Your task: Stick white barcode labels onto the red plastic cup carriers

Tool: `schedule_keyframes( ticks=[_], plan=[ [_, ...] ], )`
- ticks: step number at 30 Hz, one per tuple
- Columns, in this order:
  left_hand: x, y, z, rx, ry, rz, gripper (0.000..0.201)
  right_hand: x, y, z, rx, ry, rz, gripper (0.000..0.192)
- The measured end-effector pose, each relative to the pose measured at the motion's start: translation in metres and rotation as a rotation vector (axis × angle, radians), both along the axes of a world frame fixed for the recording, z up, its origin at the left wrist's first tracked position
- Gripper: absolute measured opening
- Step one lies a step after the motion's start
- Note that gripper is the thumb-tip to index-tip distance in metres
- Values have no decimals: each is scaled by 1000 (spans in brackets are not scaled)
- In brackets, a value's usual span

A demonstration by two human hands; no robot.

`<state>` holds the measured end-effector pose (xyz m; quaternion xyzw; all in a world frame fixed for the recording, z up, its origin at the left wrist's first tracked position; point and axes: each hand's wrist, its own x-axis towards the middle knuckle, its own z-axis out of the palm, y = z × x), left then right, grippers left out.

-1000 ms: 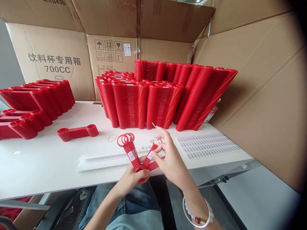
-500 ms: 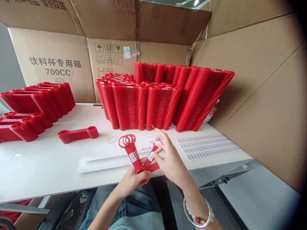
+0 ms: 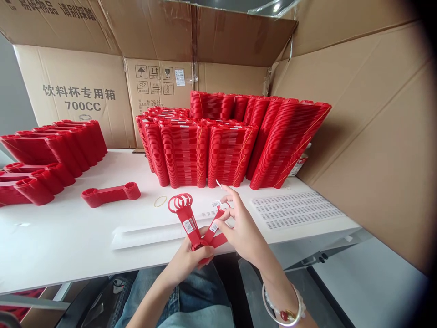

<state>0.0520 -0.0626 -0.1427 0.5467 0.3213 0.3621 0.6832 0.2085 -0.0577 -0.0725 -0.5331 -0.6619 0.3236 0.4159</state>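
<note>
My left hand (image 3: 191, 255) is closed round the lower ends of several red plastic cup carriers (image 3: 186, 214), fanned out with their ring ends up. A white barcode label (image 3: 188, 226) is stuck on the front one in the left group. My right hand (image 3: 244, 228) pinches another red carrier (image 3: 210, 233) between thumb and fingers, the thumb at a barcode label (image 3: 214, 225) on it. One more label (image 3: 217, 203) clings to a right fingertip, and a small white label (image 3: 218, 183) sticks out from the raised index fingertip. The lower carrier ends are hidden by my left hand.
Tall stacks of red carriers (image 3: 184, 155) stand at the back, with more stacks (image 3: 68, 146) at the left. A short stack (image 3: 111, 194), a rubber band (image 3: 160, 201) and label sheets (image 3: 297, 209) lie on the white table (image 3: 82, 246). Cardboard walls (image 3: 358, 100) surround it.
The view has tilted slightly. Both hands and the carriers hold nearly the same position, with the right thumb still at the label.
</note>
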Motion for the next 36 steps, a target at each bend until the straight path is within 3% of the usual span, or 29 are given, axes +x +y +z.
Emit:
schedule_keyframes(
  ticks=[11, 18, 24, 31, 36],
  plan=[
    [0, -2, -1, 9, -5, 7, 10, -3, 1, -3, 38, -68, -15, 64],
    [-1, -1, -3, 20, -21, 1, 6, -6, 0, -7, 155, -131, -25, 65],
    [-1, 0, -7, 10, -51, 28, 6, -16, 0, -17, 203, -251, -66, 77],
    [0, 5, -12, -3, -149, 4, 14, -24, 1, -22, 465, -507, -152, 90],
    [-1, 2, -9, 9, -111, 29, 18, -21, 6, -21, 488, -552, -294, 83]
  ],
)
